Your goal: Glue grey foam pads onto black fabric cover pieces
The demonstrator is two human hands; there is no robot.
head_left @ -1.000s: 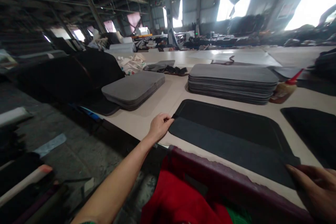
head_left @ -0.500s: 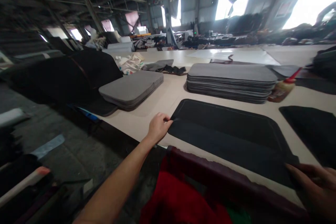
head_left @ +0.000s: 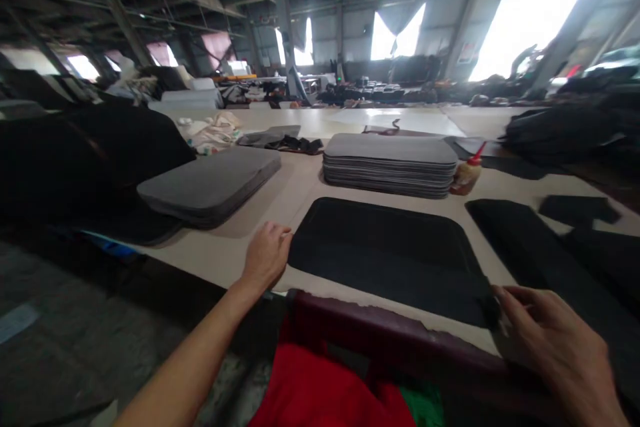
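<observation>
Two hands: the left hand [head_left: 267,255] is at the left edge of the black panel [head_left: 385,250]; the right hand [head_left: 555,333] is at its near right corner.
Black panel: round-cornered, flat on the table [head_left: 295,190], spanning the space between the hands.
Left fingers: thumb and fingertips close together at the panel's edge; whether they pinch it, one cannot tell.
Right fingers: thumb and forefinger appear clamped on the panel's corner.
Grey stacks: the low stack [head_left: 210,183] sits left of the panel and farther back; the tall stack [head_left: 387,163] stands directly beyond it.
Red-tipped bottle [head_left: 466,175]: beyond the panel's far right corner.
Black pieces [head_left: 505,233]: right of the panel.
Just changed: the view has swung rightward, showing more of the right hand; the panel's near band, paler a second ago, now barely differs from the rest.
Meaning: probably the head turned while both hands kept their places; whether that band is a separate layer is unclear.
</observation>
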